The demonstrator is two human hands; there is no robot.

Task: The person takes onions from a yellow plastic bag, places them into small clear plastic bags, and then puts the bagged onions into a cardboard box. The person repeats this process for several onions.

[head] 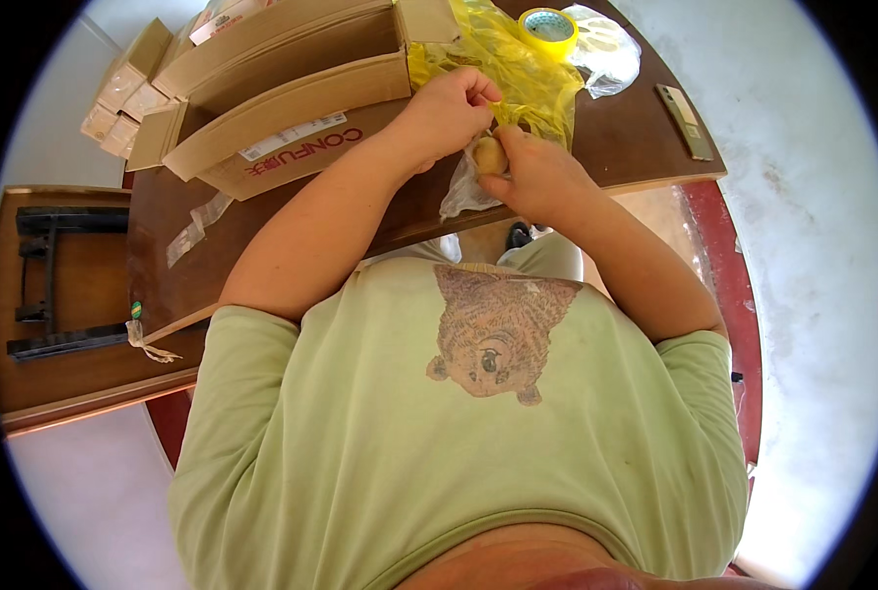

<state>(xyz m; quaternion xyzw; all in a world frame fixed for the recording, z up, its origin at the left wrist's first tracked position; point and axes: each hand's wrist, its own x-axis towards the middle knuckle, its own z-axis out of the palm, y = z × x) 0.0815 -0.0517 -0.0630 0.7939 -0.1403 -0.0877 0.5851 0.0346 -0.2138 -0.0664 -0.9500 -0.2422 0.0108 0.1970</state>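
Observation:
Near the table's front edge, my right hand (538, 166) grips a round, yellowish-brown object (489, 155). A thin clear plastic bag (457, 193) surrounds this object and hangs loosely towards the edge. My left hand (457, 107) is just above and to the left, its thumb and fingers pinched together on plastic film; whether that film belongs to the clear bag or the yellow one is hard to tell. Right behind both hands spreads a crumpled yellow plastic bag (546, 81). Part of it is bunched at my right fingers.
A long open cardboard box (299, 147) stands left of my hands. Small packaged boxes (125, 88) are stacked beyond it. Adhesive tape (548, 28), a clear bag with white contents (605, 51) and a phone (684, 122) lie on the brown table (616, 147). A clear plastic strip (196, 228) lies left.

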